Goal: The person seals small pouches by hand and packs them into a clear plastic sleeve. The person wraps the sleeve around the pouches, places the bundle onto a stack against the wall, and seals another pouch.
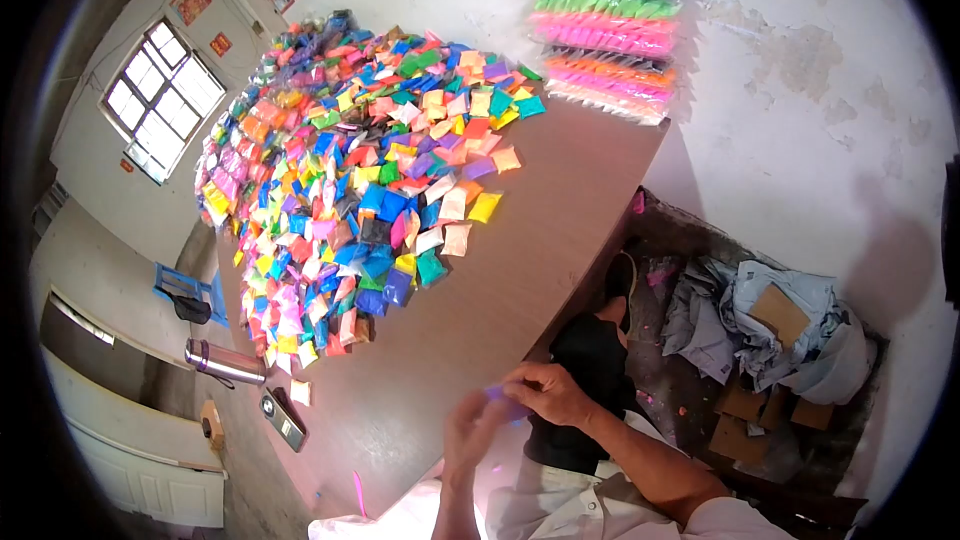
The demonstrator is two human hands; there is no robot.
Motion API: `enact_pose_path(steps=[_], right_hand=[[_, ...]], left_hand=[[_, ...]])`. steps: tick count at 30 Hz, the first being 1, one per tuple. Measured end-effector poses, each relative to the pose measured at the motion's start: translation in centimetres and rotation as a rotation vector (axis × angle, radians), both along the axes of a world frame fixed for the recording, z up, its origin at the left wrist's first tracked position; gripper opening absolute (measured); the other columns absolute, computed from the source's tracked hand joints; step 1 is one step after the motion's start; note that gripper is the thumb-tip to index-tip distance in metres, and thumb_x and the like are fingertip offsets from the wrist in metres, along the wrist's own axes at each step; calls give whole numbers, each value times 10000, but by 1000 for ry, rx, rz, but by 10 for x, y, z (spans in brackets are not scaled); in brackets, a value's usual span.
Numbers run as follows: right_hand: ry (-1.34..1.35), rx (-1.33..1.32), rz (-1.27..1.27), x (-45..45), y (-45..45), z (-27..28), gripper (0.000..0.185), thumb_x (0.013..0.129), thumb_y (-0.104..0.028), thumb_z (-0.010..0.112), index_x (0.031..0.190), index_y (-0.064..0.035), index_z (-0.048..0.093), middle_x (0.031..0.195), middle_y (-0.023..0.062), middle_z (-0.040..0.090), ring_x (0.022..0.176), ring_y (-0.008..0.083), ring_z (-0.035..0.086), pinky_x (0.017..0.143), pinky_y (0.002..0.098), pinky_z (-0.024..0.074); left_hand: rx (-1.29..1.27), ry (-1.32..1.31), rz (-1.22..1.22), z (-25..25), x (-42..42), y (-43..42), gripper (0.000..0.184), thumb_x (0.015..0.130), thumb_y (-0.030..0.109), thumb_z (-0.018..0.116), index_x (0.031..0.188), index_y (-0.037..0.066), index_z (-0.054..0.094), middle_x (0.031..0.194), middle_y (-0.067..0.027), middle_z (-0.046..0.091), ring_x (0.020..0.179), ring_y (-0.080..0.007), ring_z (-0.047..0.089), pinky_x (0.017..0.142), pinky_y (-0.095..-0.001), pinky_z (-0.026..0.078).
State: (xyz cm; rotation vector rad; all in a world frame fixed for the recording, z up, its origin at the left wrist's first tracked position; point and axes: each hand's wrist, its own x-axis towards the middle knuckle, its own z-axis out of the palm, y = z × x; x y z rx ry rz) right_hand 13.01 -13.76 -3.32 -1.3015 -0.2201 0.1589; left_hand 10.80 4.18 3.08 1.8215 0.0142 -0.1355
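My right hand (548, 393) is closed, thumb and fingers pinched on a small purple packet (496, 393) above the table's near edge. Close beside it, my left hand (470, 430) is smeared by motion, so its finger positions do not show clearly. Part of the packet is covered by the fingers. Farther up the brown table (470, 330) lies a large heap of small colourful packets (375, 200), many of them glossy. A thin pink strip (359, 492) lies near the table's front edge.
A steel flask (225, 361) and a phone (283, 420) are at the table's left edge. Clear bags of sorted coloured packets (605, 35) are stacked at the far end by the wall. Crumpled grey bags (700, 320) and cardboard (745, 437) lie on the floor at right.
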Motion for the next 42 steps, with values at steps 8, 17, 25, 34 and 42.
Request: enact_pose_path(steps=[8, 17, 25, 34, 42], right_hand=[[24, 78, 52, 1, 2, 9, 161, 1044, -156, 720, 1130, -25, 753, 898, -41, 686, 795, 36, 589, 688, 229, 489], [-18, -70, 29, -3, 1, 6, 156, 1016, -123, 708, 1080, 16, 738, 915, 65, 722, 854, 118, 658, 789, 290, 545], [-50, -393, 159, -4, -3, 32, 215, 1012, -173, 715, 1134, 2, 739, 924, 83, 742, 857, 120, 675, 800, 300, 554], [-69, -99, -188, -3, 2, 18, 212, 1016, -190, 748, 1117, -4, 740, 845, -21, 680, 770, 50, 605, 671, 250, 499], [62, -53, 28, -3, 5, 25, 217, 1032, -194, 717, 1123, 2, 738, 897, -12, 702, 803, 59, 618, 711, 252, 533]], left_hand=[[-40, 19, 34, -24, -1, 22, 225, 1032, 189, 691, 1048, -25, 760, 915, -38, 740, 866, -115, 647, 778, -290, 532], [-35, 13, 71, -20, 1, 13, 208, 1043, 195, 726, 984, -4, 735, 875, -1, 710, 801, -73, 605, 728, -245, 492], [-48, 2, 125, -26, 0, 16, 183, 1044, 167, 716, 988, -7, 735, 864, 5, 703, 792, -75, 603, 727, -245, 494], [93, 19, 80, -13, -1, 2, 291, 1024, 275, 746, 1062, -14, 747, 890, -19, 720, 831, -94, 647, 731, -296, 532], [-98, -8, 85, -36, 0, 18, 280, 1040, 268, 736, 1113, -1, 758, 902, -5, 735, 802, -75, 625, 703, -281, 513]])
